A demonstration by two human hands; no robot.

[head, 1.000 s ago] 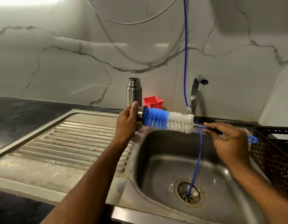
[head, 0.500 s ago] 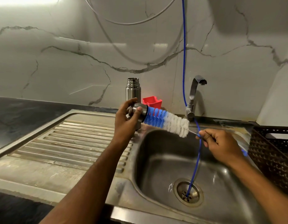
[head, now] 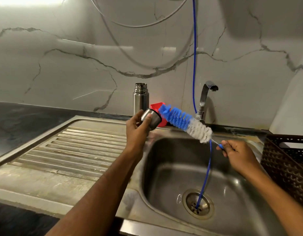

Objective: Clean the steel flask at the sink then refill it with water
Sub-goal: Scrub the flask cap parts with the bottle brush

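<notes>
The steel flask (head: 140,98) stands upright and uncapped at the back of the sink (head: 166,198), against the marble wall. My left hand (head: 136,132) grips the flask's steel cap (head: 151,119) above the sink's left rim, its open end turned to the right. My right hand (head: 239,155) holds the handle of a bottle brush (head: 184,122) with blue and white bristles. The brush slants up to the left, and its blue tip is just outside the cap's mouth.
A tap (head: 205,97) rises behind the basin. A thin blue hose (head: 194,65) hangs from above down into the drain (head: 197,204). A red container (head: 158,116) sits behind the cap. A ribbed draining board (head: 65,154) lies left, a dark crate (head: 288,159) right.
The brush has come out of the cap and tilted, its tip rising. My left hand turned the cap and lifted it slightly. My right hand dropped lower.
</notes>
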